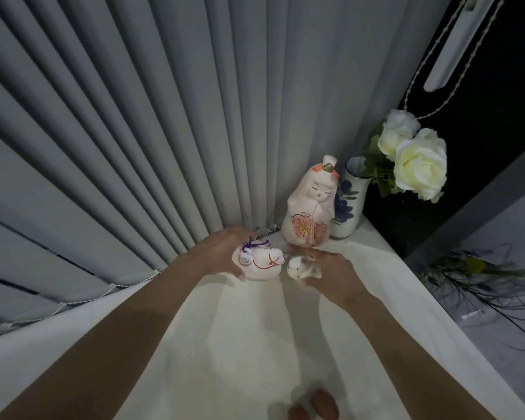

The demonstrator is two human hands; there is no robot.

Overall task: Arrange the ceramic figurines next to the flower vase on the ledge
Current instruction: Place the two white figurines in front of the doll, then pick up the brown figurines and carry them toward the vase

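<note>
Both hands low on the white ledge (225,344), side by side. Left hand (222,253) cups the rounded white figurine (262,263), red cord on it, fingers wrapped behind. Right hand (331,272) pinches the small white animal figurine (297,266), just right of the first. Beyond them, touching neither: tall doll figurine (311,207), upright. Flower vase (347,204) sits just behind-right of the doll. So the open slots lie forward and slightly right; right hand is nearer the vase.

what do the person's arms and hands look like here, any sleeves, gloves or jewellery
Both forearms are bare for as far as the frame shows them, with no sleeve in view. The left hand and right hand wear no gloves. No watch, bracelet or ring is visible, though the light is dim.
</note>
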